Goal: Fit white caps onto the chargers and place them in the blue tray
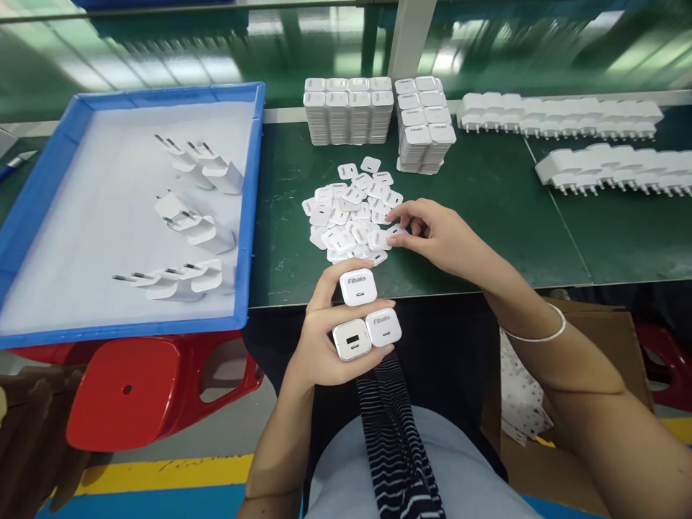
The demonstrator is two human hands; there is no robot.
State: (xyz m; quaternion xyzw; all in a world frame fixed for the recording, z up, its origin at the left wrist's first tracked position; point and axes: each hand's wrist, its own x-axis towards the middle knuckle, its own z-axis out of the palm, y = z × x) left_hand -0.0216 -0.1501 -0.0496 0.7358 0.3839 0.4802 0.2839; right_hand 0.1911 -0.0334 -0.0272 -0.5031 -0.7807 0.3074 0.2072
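- Left grip holds three chargers at the bench's near edge; uneven finger pressure could let one fall.
- Right grip touches the faceplates heaped behind that edge; whether it pinches one, I cannot tell.
- Overlapping faceplates could drag along together, or slip over the edge.

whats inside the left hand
The left hand holds three white charger blocks: two show faces marked Fibaks; the third, lower left in the picture, shows a dark port and a narrower slot. Their back ends cannot be seen, covered by the blocks' fronts and the hand.
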